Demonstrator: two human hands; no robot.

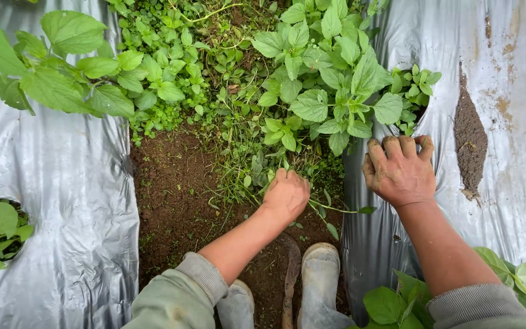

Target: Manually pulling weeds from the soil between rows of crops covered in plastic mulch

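Head view, looking straight down on a soil furrow between two beds covered in silver plastic mulch point(62, 183). The left hand point(286, 194) is clenched around a tuft of low weeds point(257, 164) at the edge of the bare brown soil point(171, 195); the stems run up and away from the fist, toward the dense green growth at the top of the furrow, and thin strands trail out beside the knuckles. The right hand point(399, 170), smeared with earth, rests on the right-hand mulch sheet with its fingers curled over the rim of a planting hole, just below a broad-leaved plant point(336, 91); whether it grasps anything cannot be told. The two hands are near each other but apart, the mulch edge lying between them. Below the left forearm, two pale rubber boots point(319, 274) stand on the soil, with a curved, rusty tool point(290, 274) lying between them. A patch of loose earth point(470, 140) sits on the right sheet.
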